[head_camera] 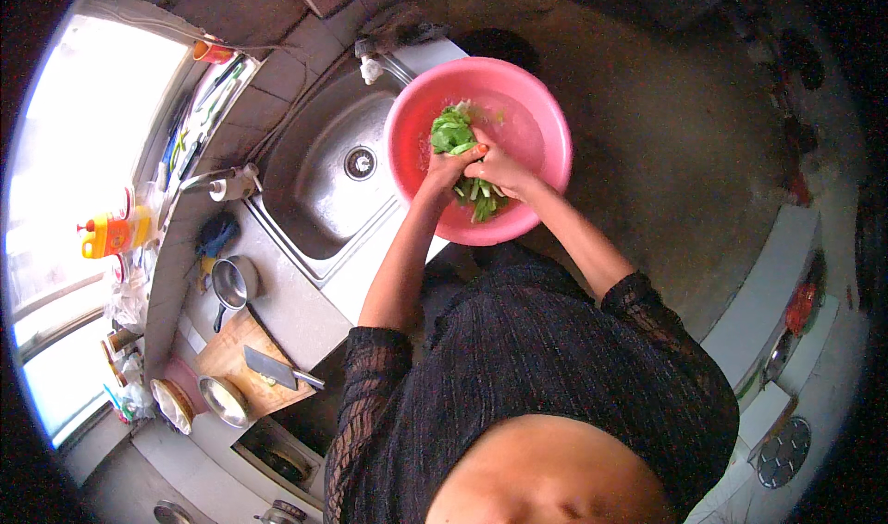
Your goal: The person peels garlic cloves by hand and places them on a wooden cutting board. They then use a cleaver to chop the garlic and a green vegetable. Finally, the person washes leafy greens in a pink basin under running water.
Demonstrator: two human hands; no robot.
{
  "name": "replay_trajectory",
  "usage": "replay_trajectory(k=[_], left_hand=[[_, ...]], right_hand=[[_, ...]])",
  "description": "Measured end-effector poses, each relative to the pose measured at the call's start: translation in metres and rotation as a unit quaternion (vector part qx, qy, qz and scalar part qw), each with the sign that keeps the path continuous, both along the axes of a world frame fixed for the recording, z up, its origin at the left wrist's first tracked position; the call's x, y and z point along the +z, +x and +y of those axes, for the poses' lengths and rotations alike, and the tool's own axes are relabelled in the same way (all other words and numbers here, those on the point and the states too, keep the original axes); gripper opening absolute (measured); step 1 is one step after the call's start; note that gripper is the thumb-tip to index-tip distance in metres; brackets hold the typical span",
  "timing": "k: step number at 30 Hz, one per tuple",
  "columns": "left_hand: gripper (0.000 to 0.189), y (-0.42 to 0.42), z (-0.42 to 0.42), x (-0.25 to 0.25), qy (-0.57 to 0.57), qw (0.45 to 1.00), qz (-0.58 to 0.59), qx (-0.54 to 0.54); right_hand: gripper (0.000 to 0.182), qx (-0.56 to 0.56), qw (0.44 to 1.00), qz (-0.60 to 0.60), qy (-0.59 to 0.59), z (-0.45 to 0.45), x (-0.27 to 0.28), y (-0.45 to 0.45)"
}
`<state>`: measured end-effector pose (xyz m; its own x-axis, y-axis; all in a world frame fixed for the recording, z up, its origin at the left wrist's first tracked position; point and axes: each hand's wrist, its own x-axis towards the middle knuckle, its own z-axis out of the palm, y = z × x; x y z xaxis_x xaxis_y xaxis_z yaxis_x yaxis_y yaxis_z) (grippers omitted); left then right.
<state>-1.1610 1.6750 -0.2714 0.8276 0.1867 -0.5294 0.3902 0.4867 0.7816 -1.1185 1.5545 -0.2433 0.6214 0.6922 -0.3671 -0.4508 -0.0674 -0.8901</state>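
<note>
A bunch of leafy green vegetables [452, 130] is squeezed between my two hands over a pink plastic basin [555, 118]. My left hand [449, 170] wraps it from the left, and my right hand [501, 170] presses against it from the right, the hands touching. Leaves stick out above my hands and cut pale stems below them. Water lies in the basin, with small green bits in it. Some of my fingers are hidden behind the leaves and each other.
Left of the basin is a stainless steel sink [326, 177] with a faucet [370, 69]. Farther down the counter are a small saucepan [234, 282], a wooden cutting board [239, 347] bearing a cleaver [270, 368], and a metal bowl [223, 400].
</note>
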Motion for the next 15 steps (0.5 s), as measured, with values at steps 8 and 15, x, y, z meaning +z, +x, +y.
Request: replay_trajectory(k=[8,15], left_hand=[[0.030,-0.003,0.013,0.022,-0.046,0.995,-0.008,0.092],[0.031,-0.008,0.017,0.019,-0.047,0.984,-0.069,0.160]], right_hand=[[0.087,-0.007,0.998,0.053,0.035,0.005,0.034,-0.008],[0.073,-0.018,0.995,0.015,0.099,-0.002,0.043,-0.017]])
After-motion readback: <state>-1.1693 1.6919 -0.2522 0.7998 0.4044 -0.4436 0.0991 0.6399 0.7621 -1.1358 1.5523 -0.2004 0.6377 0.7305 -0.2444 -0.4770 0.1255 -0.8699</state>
